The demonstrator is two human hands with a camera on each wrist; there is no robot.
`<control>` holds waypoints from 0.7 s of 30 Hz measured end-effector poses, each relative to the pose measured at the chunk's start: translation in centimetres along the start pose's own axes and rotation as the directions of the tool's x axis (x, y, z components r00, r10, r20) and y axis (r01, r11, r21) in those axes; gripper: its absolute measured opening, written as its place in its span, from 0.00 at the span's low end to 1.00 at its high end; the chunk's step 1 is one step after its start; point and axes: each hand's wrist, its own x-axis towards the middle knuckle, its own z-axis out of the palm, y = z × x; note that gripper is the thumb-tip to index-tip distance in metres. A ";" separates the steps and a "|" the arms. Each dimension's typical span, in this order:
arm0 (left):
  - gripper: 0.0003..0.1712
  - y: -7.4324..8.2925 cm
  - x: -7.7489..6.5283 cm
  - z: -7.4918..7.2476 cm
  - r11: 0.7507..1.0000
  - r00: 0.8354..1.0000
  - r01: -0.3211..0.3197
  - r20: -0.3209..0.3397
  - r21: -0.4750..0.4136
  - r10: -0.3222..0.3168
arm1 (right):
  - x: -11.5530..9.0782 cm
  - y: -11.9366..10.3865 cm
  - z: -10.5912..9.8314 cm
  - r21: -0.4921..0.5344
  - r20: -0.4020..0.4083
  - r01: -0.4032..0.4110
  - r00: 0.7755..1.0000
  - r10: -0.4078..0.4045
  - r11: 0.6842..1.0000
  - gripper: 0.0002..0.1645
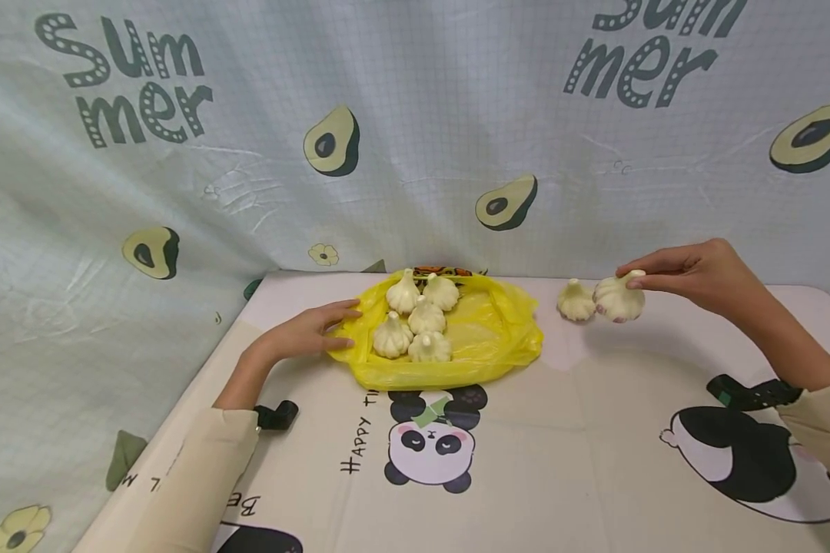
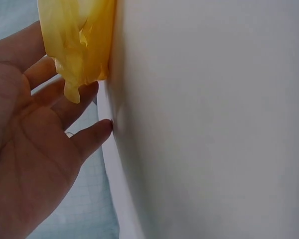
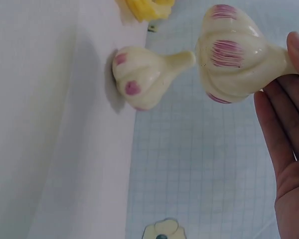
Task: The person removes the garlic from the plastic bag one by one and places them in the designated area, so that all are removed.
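Note:
My right hand (image 1: pixel 692 273) pinches a garlic bulb (image 1: pixel 619 297) by its stem, above the table. In the right wrist view this bulb (image 3: pixel 234 55) shows purple streaks. Just left of it, a second garlic bulb (image 3: pixel 142 77) rests on the table. A yellow plastic bag (image 1: pixel 487 326) lies spread at the middle, with several garlic bulbs (image 1: pixel 426 315) grouped in its left half. My left hand (image 1: pixel 304 332) rests at the bag's left edge, fingers loosely spread. The left wrist view shows the thumb apart from the other fingers, beside the hanging yellow plastic (image 2: pixel 82 45).
The table (image 1: pixel 560 461) has a cloth printed with pandas and lettering. Right behind it hangs a curtain (image 1: pixel 415 138) with avocado prints. A black wrist strap (image 1: pixel 754 393) is on the right wrist, and a black device (image 1: pixel 277 415) on the left.

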 end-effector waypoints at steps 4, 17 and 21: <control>0.35 -0.1 0.0 0.0 1.000 1.000 -0.010 -0.004 0.014 0.010 | -1.0 0.9 -0.6 0.000 -0.030 -0.089 0.996 0.089 0.996 0.14; 0.35 -0.3 -0.1 0.0 0.998 1.000 0.006 0.016 0.059 -0.007 | -2.6 3.1 -0.8 -0.013 -0.085 -0.138 0.987 0.136 0.990 0.17; 0.34 -0.2 -0.1 -0.1 0.997 1.000 -0.028 0.011 0.068 0.027 | -2.7 3.9 -1.0 -0.013 -0.090 -0.164 0.983 0.163 0.986 0.19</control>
